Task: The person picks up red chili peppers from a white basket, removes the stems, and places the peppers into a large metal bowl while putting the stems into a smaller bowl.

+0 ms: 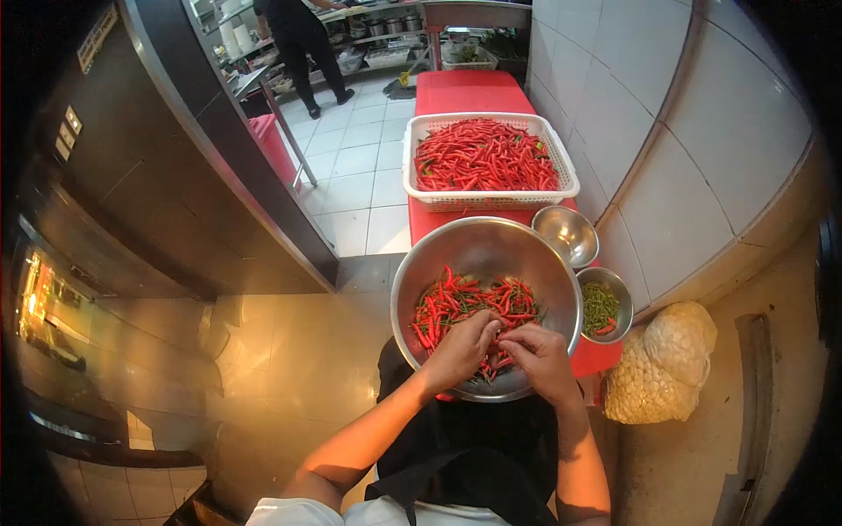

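Note:
Over a large steel bowl point(405, 351), my left hand point(467, 346) and my right hand point(537, 355) meet with bent, pinching fingertips. A small red chili pepper point(502, 340) shows between them; the fingers partly cover it. Inside the bowl lies a heap of red chili peppers point(428, 320) with green stems. To the right stands a small steel bowl point(628, 307) holding green stems point(599, 302) and a few red bits. Behind that one is another small steel bowl point(566, 235) with a bare shiny inside.
A white plastic basket point(491, 203) full of red chilies sits on a red bench point(474, 92) beyond the bowl. A tiled wall point(675, 158) runs along the right, with a bulging pale sack point(662, 364) below. Farther back, a person in dark clothes point(303, 44) stands near shelves.

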The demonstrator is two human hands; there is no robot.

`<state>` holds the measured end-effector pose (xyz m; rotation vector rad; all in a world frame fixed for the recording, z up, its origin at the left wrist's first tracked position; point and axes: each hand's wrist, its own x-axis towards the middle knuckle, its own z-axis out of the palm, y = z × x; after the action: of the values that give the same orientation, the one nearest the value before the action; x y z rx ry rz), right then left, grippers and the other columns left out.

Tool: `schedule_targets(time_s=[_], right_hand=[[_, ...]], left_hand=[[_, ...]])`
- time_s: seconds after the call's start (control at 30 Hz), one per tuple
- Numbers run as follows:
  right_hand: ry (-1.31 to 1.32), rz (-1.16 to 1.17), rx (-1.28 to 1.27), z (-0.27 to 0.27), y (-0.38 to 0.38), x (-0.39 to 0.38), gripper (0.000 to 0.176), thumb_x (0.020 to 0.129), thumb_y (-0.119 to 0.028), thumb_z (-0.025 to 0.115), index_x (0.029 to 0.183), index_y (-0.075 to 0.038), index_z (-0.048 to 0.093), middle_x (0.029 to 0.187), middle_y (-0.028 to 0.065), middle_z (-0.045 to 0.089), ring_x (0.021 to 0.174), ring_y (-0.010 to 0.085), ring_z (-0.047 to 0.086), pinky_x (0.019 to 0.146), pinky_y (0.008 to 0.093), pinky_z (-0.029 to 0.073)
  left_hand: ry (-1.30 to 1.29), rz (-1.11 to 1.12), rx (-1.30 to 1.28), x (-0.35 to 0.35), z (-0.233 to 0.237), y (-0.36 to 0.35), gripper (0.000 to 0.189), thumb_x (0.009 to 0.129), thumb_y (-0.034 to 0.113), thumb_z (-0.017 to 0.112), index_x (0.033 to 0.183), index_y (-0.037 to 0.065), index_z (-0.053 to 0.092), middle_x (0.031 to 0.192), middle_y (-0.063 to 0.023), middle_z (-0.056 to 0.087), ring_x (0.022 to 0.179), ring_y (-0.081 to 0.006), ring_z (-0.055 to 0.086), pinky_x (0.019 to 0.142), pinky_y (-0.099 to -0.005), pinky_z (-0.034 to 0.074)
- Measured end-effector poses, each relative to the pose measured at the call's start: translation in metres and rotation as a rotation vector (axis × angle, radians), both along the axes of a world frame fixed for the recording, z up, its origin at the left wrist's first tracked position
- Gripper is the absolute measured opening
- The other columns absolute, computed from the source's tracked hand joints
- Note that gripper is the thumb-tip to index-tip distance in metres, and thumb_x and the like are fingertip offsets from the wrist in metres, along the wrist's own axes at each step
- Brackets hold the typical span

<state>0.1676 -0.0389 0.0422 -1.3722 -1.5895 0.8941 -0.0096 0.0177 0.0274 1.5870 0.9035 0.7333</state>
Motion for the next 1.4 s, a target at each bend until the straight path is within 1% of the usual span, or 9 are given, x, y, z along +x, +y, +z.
schedule_targets(time_s=[0.1,0.27,0.47,0.57,0.77,0.9,1.03,1.17,1.4], right_hand=[[-0.077,-0.039,0.026,0.006,-0.003,-0.006,0.014,0.089,-0.006,0.067,0.099,0.003,0.07,0.089,0.0148,0.069,0.078,0.0244,0.067,0.072,0.0346,0.051],[0.023,-0.135,-0.018,0.003,-0.004,-0.005,0.01,0.09,-0.005,0.066,0.094,0.004,0.068,0.086,0.0154,0.066,0.078,0.0272,0.065,0.071,0.0347,0.05],[-0.056,-0.084,0.078,0.021,-0.004,-0.008,0.009,0.09,-0.003,0.065,0.094,0.004,0.067,0.085,0.0146,0.065,0.076,0.0231,0.064,0.07,0.0336,0.049],[0.065,-0.059,0.018,0.01,-0.005,-0.004,0.008,0.093,-0.004,0.064,0.093,0.004,0.067,0.082,0.0096,0.064,0.072,0.0183,0.061,0.067,0.0309,0.048],[0.569,0.146,-0.26,0.008,-0.013,-0.001,0.01,0.097,-0.006,0.061,0.091,-0.001,0.067,0.08,-0.0014,0.057,0.067,0.0064,0.054,0.061,0.0226,0.043],[1.0,0.165,-0.374,-0.004,-0.022,-0.009,0.01,0.099,-0.01,0.062,0.098,-0.001,0.067,0.082,0.0019,0.062,0.067,0.0079,0.056,0.06,0.0229,0.045],[0.832,-0.063,-0.265,-0.013,-0.02,-0.018,0.009,0.098,-0.007,0.061,0.1,0.0,0.067,0.078,0.0039,0.062,0.062,0.0101,0.056,0.056,0.0243,0.047],[0.41,-0.152,-0.097,0.005,-0.021,-0.02,0.004,0.093,-0.001,0.067,0.094,0.002,0.069,0.08,0.0037,0.063,0.065,0.009,0.059,0.057,0.0233,0.049],[0.32,-0.215,0.057,-0.002,-0.022,-0.017,0.003,0.09,0.002,0.068,0.093,0.003,0.07,0.08,0.004,0.064,0.065,0.0085,0.059,0.058,0.0233,0.048]], left_hand=[[0.066,0.015,0.047,-0.003,0.009,-0.004,0.023,0.104,0.019,0.053,0.108,-0.003,0.058,0.082,-0.015,0.067,0.07,-0.0206,0.066,0.067,-0.0356,0.051],[0.008,-0.001,0.038,-0.015,0.009,-0.001,0.022,0.096,0.018,0.069,0.104,-0.002,0.07,0.092,-0.0071,0.073,0.087,-0.0091,0.066,0.077,-0.0279,0.053],[-0.055,0.025,0.044,-0.019,0.015,-0.003,0.023,0.093,0.017,0.071,0.107,-0.001,0.072,0.09,-0.0083,0.073,0.083,-0.0124,0.067,0.075,-0.0296,0.053],[-0.045,-0.057,-0.161,-0.025,0.018,0.001,0.022,0.095,0.018,0.071,0.108,0.001,0.073,0.091,-0.0035,0.073,0.083,-0.0057,0.065,0.073,-0.0219,0.052],[-0.322,-0.267,-0.681,-0.038,0.011,0.008,0.022,0.095,0.018,0.07,0.11,0.002,0.073,0.084,-0.002,0.07,0.072,-0.0063,0.063,0.064,-0.0212,0.051],[-0.501,-0.33,-0.826,-0.038,-0.006,0.005,0.019,0.096,0.016,0.068,0.11,0.003,0.071,0.088,-0.0038,0.07,0.069,-0.0073,0.059,0.062,-0.0204,0.048],[-0.371,-0.065,-0.601,-0.033,0.004,-0.003,0.021,0.094,0.016,0.072,0.109,0.002,0.073,0.088,-0.0028,0.071,0.072,-0.0062,0.062,0.063,-0.0199,0.048],[-0.274,0.029,-0.362,-0.03,0.01,-0.006,0.023,0.092,0.016,0.075,0.108,0.0,0.073,0.09,-0.0024,0.072,0.079,-0.0058,0.064,0.069,-0.0212,0.051],[-0.136,0.039,0.036,-0.023,0.031,-0.014,0.02,0.093,0.015,0.073,0.106,0.0,0.074,0.092,-0.0019,0.073,0.084,-0.0064,0.065,0.074,-0.0224,0.053]])
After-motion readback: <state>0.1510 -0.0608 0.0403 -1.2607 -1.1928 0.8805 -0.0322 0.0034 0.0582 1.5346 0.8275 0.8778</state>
